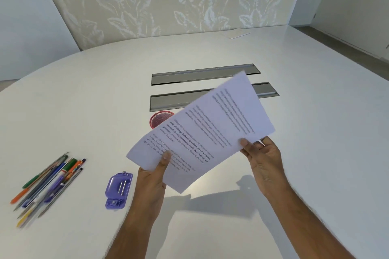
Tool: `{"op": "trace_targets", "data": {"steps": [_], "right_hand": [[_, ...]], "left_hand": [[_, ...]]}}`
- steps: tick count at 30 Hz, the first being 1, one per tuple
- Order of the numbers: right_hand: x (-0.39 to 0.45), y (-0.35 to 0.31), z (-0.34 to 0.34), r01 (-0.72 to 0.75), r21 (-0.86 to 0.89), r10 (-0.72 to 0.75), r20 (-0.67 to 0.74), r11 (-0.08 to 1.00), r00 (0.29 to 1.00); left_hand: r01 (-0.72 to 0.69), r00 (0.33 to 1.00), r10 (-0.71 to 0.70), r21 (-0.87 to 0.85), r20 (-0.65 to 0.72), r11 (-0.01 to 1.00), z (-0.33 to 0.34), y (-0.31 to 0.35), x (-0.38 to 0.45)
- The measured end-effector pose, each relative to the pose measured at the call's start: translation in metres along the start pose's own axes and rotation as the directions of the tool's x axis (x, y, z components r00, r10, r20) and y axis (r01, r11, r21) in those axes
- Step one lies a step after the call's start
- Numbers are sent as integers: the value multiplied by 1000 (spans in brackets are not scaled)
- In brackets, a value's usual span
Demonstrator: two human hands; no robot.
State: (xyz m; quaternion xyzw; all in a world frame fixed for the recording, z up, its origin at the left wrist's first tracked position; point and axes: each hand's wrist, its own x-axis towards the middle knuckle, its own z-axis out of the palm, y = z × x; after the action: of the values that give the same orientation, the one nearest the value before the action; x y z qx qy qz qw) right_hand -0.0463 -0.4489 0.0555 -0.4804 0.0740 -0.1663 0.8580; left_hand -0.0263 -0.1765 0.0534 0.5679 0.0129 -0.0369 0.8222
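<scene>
Holding a thin stack of printed sheets (208,132) up off the table (326,115), centre of frame, tilted from lower left to upper right. Left hand (152,176) pinches the lower-left edge, thumb on the printed face, fingers curled behind. Right hand (263,153) grips the right-hand corner the same way, thumb on top. Edges look fanned, not flush; print is blurred. Purple hole punch (118,190) lies on the table just left of the left wrist. Loose pens and pencils (46,185) at far left. Red mesh cup (160,119) half hidden behind the paper.

Judgement: the step looks like squaring the stack, likely ahead of punching. To do it well, slacken both grips a touch, stand the sheets on one long edge on bare table and tap until they align. Then turn and tap the short edge. Pinch firmly afterwards so nothing slips on the way to the punch. Keep clear of the cup.
</scene>
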Motion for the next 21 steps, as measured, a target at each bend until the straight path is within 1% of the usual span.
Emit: {"op": "trace_targets", "data": {"steps": [3, 6, 9, 13, 17, 21], "right_hand": [[-6, 11, 16, -48, 0, 48, 50, 999, 998], [-12, 24, 31, -72, -77, 75, 43, 994, 996], [-19, 37, 42, -83, -115, 92, 84, 990, 992], [-26, 45, 50, -87, -134, 100, 91, 987, 991], [-30, 53, 51, -65, -232, 84, 75, 971, 994], [-33, 57, 44, -33, -310, 44, 27, 950, 999]], "left_hand": [[13, 1000, -13, -105, 0, 994, -5, -3, 0], [40, 999, -45, -225, -18, 974, -10, -8, -1], [66, 997, -75, -281, -20, 957, -15, -15, -5], [109, 993, -119, -284, -18, 953, -28, -25, -13], [144, 983, -168, -258, -73, 955, -51, -30, -25], [199, 974, -212, -139, -82, 970, -72, -29, -33]]}}
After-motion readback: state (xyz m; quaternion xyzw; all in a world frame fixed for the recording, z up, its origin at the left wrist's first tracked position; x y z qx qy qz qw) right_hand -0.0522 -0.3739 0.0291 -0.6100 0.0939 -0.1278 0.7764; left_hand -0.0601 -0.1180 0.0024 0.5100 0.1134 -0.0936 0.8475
